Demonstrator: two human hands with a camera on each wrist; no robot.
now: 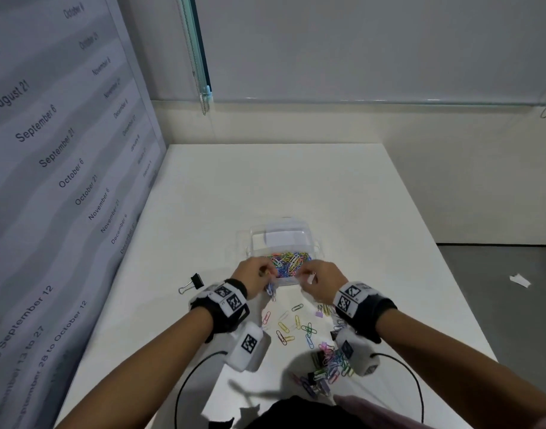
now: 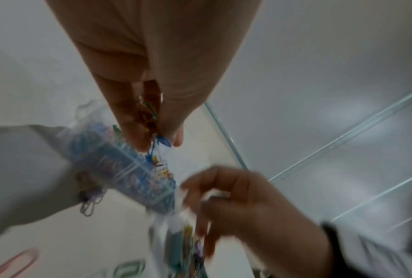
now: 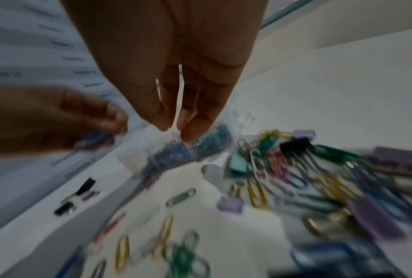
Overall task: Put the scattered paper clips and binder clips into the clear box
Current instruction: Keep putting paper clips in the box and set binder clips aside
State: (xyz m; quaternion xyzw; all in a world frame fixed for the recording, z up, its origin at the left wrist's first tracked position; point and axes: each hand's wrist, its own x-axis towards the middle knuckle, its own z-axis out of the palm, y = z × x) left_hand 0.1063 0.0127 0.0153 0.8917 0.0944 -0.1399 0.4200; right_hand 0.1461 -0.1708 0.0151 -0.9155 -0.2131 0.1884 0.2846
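Note:
The clear box (image 1: 308, 243) stands mid-table, its near half full of coloured paper clips (image 1: 288, 260). My left hand (image 1: 267, 274) hovers at the box's near left corner and pinches a bunch of clips (image 2: 150, 116), with blue ones dangling (image 1: 271, 291). At the near right corner is my right hand (image 1: 305, 275), thumb and fingertips (image 3: 188, 129) close together over the box (image 3: 176, 154). Motion blur hides whether it holds anything. Loose clips (image 1: 296, 326) lie near me. A heap of paper and binder clips (image 1: 327, 363) sits under my right wrist.
A black binder clip (image 1: 192, 283) lies alone left of my left wrist, near the wall panel printed with dates (image 1: 64, 150). A small purple binder clip (image 1: 319, 312) is among the loose clips. The table's right edge (image 1: 435, 243) drops to grey floor with a paper scrap (image 1: 519, 280).

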